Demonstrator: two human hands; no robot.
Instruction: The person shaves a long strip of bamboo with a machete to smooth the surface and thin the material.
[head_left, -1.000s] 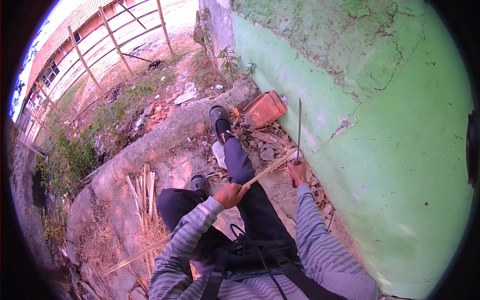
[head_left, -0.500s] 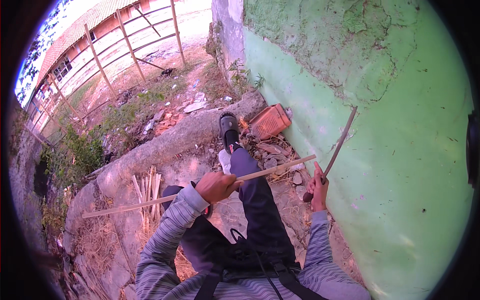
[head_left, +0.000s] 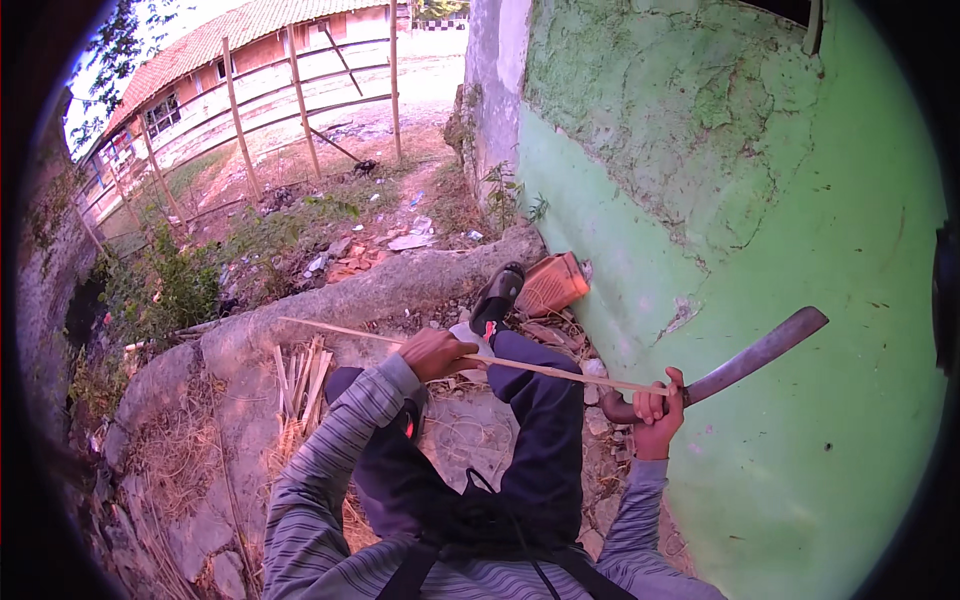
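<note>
A long, thin, pale wooden strip [head_left: 545,369] slants across my raised knees, its right end lower than its left. Around its middle my left hand [head_left: 437,355] is closed. The strip's right end reaches the fingers of my right hand [head_left: 660,412]; whether they touch it I cannot tell. That hand is wrapped round the dark curved handle [head_left: 619,408] of a machete, thumb side up. Broad and dark, the machete blade [head_left: 758,358] points up and right in front of the green wall.
Split wood strips [head_left: 302,380] lie in a bundle left of my legs. The green wall [head_left: 800,450] rises close on my right. Ahead are an orange plastic container [head_left: 552,286], rubble and a low stone ledge [head_left: 330,298]. Farther off stands a pole fence [head_left: 300,105].
The machete has swung from steep to a flatter slant, its broad side now showing. The strip has tipped, right end down toward my right hand. My view has shifted, and my foot appears farther right.
</note>
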